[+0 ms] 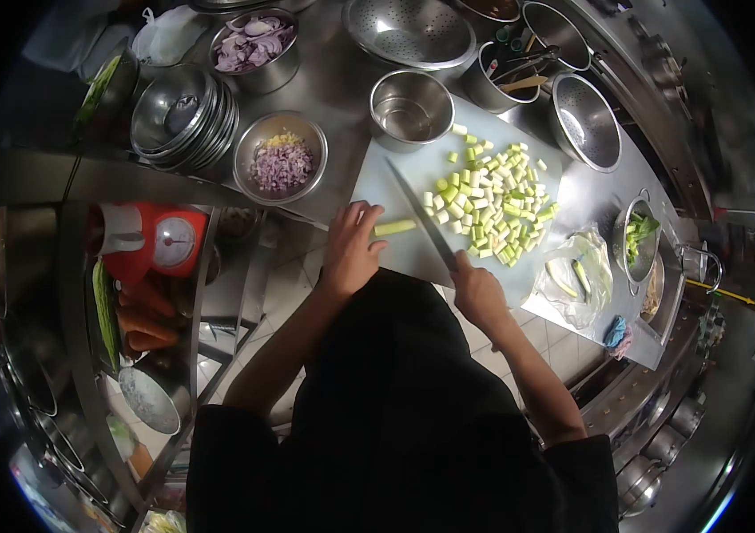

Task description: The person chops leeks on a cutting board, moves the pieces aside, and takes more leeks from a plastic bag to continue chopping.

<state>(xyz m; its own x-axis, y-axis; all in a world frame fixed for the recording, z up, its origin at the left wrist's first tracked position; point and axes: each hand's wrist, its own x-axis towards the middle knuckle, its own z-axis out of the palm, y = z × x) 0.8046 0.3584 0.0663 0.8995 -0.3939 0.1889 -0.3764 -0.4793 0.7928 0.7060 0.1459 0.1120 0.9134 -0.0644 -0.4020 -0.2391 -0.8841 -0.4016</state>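
My right hand [481, 291] grips the handle of a long kitchen knife [420, 211], its blade angled up and left over the cutting board [377, 182]. With bent fingers, my left hand [353, 250] holds the end of a pale green vegetable stalk [395, 228] near the board's left edge. The stalk's other end points toward the blade. To the right of the knife lies a wide pile of short cut pieces [493, 200], white to light green. A deep steel pot [411, 108] stands at the board's far edge.
Left of the board are a bowl of chopped red onion [282, 167], stacked steel bowls [178, 115] and a pot of sliced onion [255, 43]. Colanders [586, 123] and a utensil pot [511, 80] stand behind. A plastic bag [577, 275] lies right; a red scale [173, 240] sits lower left.
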